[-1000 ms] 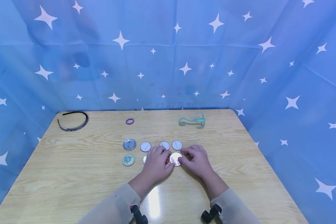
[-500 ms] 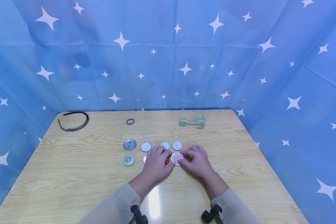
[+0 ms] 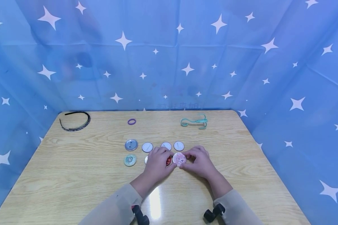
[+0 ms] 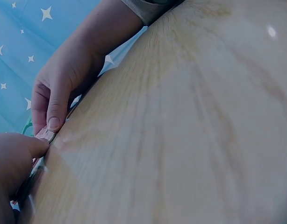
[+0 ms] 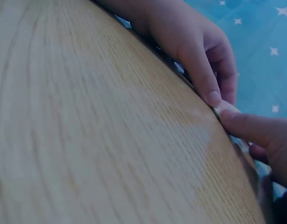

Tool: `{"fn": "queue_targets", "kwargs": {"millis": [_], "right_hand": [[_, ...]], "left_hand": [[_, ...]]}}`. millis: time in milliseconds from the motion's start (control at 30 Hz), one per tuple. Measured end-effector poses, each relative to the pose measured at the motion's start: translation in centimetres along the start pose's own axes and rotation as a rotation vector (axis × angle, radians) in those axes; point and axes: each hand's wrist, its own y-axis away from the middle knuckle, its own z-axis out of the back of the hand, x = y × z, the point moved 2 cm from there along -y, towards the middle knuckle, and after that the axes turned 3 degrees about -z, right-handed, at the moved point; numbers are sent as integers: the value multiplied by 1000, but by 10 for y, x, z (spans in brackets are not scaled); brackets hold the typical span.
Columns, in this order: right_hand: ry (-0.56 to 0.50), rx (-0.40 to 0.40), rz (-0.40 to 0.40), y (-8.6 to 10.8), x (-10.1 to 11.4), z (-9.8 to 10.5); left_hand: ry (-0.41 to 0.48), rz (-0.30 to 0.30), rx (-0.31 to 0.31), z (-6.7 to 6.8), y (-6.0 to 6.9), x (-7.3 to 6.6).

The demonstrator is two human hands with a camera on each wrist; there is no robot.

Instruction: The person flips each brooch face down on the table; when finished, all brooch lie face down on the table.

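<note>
A round pink button badge (image 3: 179, 159) lies on the table between my two hands. My right hand (image 3: 198, 162) pinches its right edge between thumb and forefinger. From the other side, my left hand (image 3: 157, 164) holds the left edge with thumb and forefinger. Under the left hand's fingers a red badge (image 3: 168, 161) shows in part, and a pale badge (image 3: 146, 159) is mostly covered. Both wrist views show the thumbs meeting at the thin badge rim, the right thumb (image 5: 237, 120) low against the wood; the badge face is hidden there.
Behind the hands, several badges lie pin side up, among them a silver one (image 3: 131, 145) and a white one (image 3: 178, 146). A teal badge (image 3: 130, 160) is at left. Farther back are a black headband (image 3: 79, 127), a purple ring (image 3: 131, 121) and a turquoise claw-shaped clip (image 3: 197, 121).
The pink badge has shifted slightly right, away from the red one, and its glare is gone. My right thumb has slid off its face to the lower edge; the left hand is nearly still.
</note>
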Motion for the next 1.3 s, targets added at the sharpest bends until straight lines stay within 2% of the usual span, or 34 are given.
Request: {"fn": "queue_targets", "kwargs": {"millis": [167, 333, 1100, 1300], "right_hand": [[-60, 7, -60, 0, -2, -1], [-95, 8, -84, -1, -3, -1], [-186, -8, -89, -3, -7, -2], [-196, -21, -89, -4, -7, -1]], "left_hand": [[37, 14, -12, 2, -1, -1], [42, 12, -32, 2, -1, -1], [86, 19, -42, 1, -3, 0], [90, 34, -25, 0, -4, 2]]}}
